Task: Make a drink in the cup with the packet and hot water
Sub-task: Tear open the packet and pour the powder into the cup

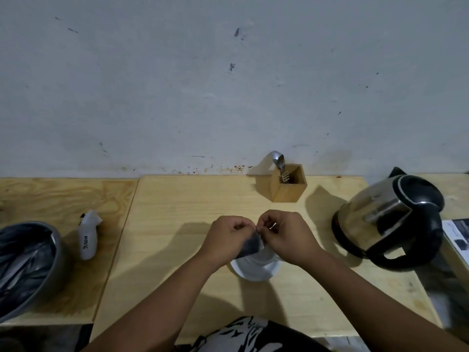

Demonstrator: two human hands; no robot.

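A small dark packet (250, 247) hangs between both hands just above a white cup (256, 269) in the middle of the wooden table. My left hand (225, 237) pinches the packet's top edge from the left. My right hand (284, 235) pinches the same edge from the right, fingertips almost touching the left ones. Most of the cup is hidden behind the hands and the packet. A steel electric kettle (390, 219) with a black handle and lid stands to the right of the cup.
A wooden holder (289, 185) with a spoon and fork stands at the back by the wall. On the left sit a lined grey bin (28, 265) and a white labelled object (88, 236). A dark box (456, 240) lies at the right edge.
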